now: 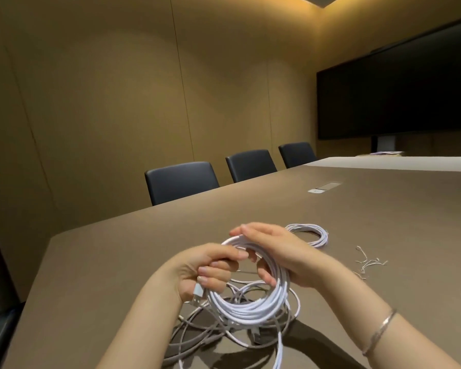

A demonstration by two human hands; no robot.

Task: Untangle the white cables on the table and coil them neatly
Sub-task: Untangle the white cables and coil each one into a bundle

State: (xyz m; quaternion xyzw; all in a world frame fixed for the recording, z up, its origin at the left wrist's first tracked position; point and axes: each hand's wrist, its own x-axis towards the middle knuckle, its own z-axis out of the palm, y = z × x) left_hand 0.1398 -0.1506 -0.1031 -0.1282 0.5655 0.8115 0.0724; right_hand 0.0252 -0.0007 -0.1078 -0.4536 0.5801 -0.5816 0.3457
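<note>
One finished coil point(310, 234) lies on the tabletop point(383, 222); the left hand point(205, 270) grips a second coil point(253, 299), the right hand point(280, 251) seemingly cupping it; a loose tangle point(210, 334) beneath remains unsorted.

Coil point(253, 302) sits between left hand point(208, 272) and right hand point(282, 251); finished coil point(310, 234) beyond right hand, ties point(369, 262) to its right.

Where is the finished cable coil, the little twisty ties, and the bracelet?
Finished coil point(310, 233), head view, on its white loops.
Twist ties point(370, 262), head view, middle of the bunch.
Bracelet point(381, 330), head view, band on right wrist.
</note>
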